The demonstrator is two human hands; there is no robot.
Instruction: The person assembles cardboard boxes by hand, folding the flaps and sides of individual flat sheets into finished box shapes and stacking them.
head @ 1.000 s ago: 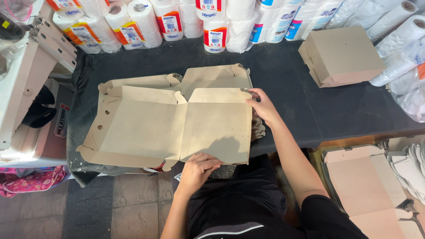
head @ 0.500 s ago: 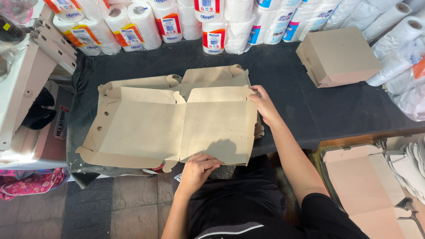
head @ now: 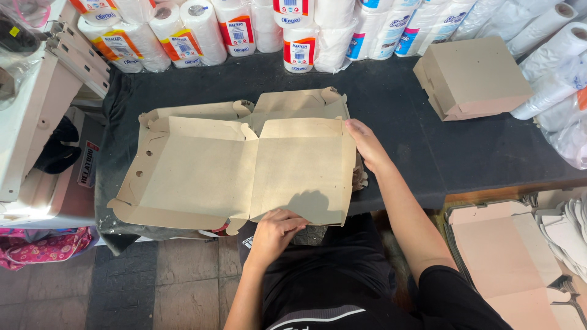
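Lying flat and unfolded across the dark counter (head: 403,122), near its front edge, the tan cardboard box blank (head: 238,168) took up most of the working space, its left panel reaching out over the counter's left front corner. The left hand (head: 278,229) gripped the blank's near edge at the middle, fingers curled over the top and thumb hidden beneath, so it looked clamped on the cardboard. The right hand (head: 367,143) rested on the blank's right edge with fingers laid flat and close together, pressing rather than pinching. A second flat blank (head: 293,104) showed from under the first, toward the back.

Judging by this, the step in hand was the first fold, with the sheet not yet raised into walls; the next move would call for lifting the side flaps along their creases while keeping the base panel down.

At the back right of the counter sat a finished folded box (head: 474,76), closed, so its contents could not be seen. Wrapped paper rolls (head: 202,27) lined the back edge. Lower right, off the counter, a stack of flat blanks (head: 507,250) waited.
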